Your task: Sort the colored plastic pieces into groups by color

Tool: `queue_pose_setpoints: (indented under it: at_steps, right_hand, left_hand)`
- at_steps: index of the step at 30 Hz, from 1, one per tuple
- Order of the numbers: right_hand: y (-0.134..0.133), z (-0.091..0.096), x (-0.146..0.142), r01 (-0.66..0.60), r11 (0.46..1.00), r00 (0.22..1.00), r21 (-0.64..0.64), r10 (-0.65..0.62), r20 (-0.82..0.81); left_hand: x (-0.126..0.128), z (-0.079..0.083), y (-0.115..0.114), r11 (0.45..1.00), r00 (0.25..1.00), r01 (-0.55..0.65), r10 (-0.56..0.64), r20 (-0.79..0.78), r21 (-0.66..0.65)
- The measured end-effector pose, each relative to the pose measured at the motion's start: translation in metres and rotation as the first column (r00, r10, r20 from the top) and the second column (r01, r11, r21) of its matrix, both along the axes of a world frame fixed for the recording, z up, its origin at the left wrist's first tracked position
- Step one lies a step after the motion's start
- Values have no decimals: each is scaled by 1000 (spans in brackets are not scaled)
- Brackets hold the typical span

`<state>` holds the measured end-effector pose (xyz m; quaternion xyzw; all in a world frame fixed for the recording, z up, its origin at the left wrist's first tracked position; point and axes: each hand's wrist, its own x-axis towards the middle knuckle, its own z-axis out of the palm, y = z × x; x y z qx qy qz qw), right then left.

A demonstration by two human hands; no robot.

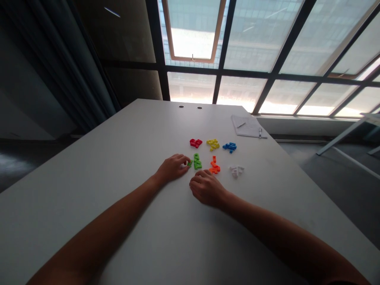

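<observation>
My left hand rests on the table, thumb and fingertips closed on a small green plastic piece. Just right of it lies a pile of green plastic pieces. My right hand is nearer to me, with its fingers curled in and pointing left; whether anything is inside them is hidden. Beyond its knuckles sits a pile of orange pieces. White pieces lie further right. Behind these, in a row, are red pieces, yellow pieces and blue pieces.
Sheets of paper with a pen lie near the right edge of the white table. Two round cable holes are at its far end. Windows stand behind it, a dark curtain at the left.
</observation>
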<state>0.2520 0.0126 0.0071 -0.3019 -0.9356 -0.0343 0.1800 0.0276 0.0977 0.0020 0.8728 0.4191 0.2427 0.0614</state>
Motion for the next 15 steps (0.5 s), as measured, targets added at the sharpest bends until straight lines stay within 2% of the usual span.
queue_pose_setpoints:
  at_steps: [3,10,15]
  right_hand:
    - [-1,0,1,20,1000,1000,-11,-20,24]
    - [-4,-2,-1,304,952,950,20,-305,67]
    - [-2,-2,-2,352,936,934,20,-353,56]
  left_hand:
    - [1,-2,1,999,999,-44,44,-4,2]
    - [1,2,-2,999,999,37,-36,20,-36]
    - [1,5,-2,999,999,5,-3,54,-48]
